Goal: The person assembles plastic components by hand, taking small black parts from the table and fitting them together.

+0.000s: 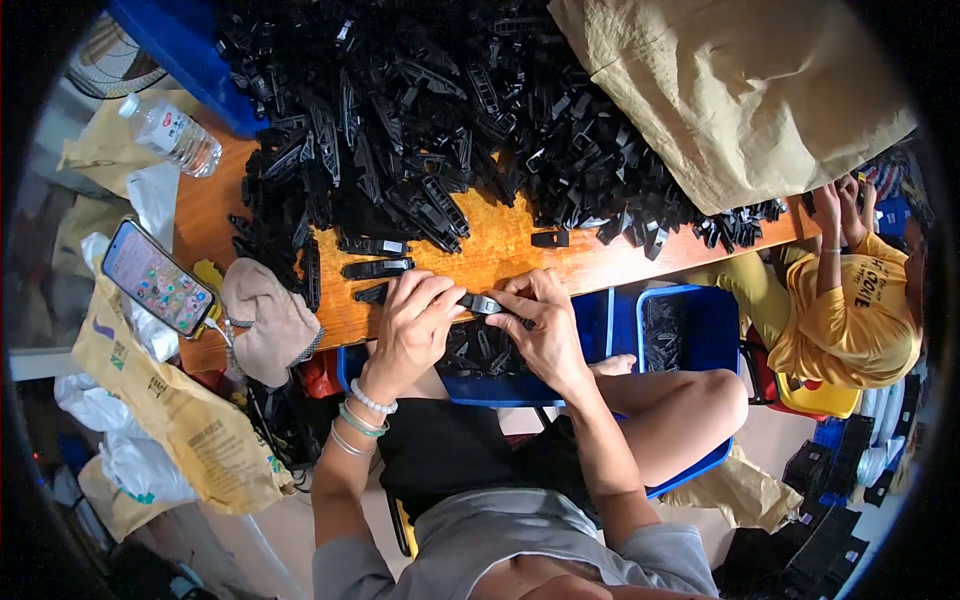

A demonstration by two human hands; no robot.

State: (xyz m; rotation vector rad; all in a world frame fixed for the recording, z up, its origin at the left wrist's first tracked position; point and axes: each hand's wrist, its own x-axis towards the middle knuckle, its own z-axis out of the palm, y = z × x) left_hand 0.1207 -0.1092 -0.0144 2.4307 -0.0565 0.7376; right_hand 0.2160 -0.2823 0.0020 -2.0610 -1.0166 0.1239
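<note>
Between my two hands, over the table's near edge, is a small black plastic part (484, 304) with a greyish shine on top. My left hand (412, 322) pinches its left end, fingers curled. At its right end, the bent fingers and thumb of my right hand (542, 322) close on it. Just beyond my left hand, a few similar black pieces (377, 269) lie on the orange-brown wooden table (500, 255). Farther back spreads a large heap of long and short black plastic parts (400, 130).
Below the table edge stand blue bins (690, 292) holding black parts. At left are a phone (158, 277), a cloth (268, 318), a water bottle (172, 135) and paper sacks (180, 410). A large brown sack (740, 90) covers the far right. A person in yellow (850, 310) sits at right.
</note>
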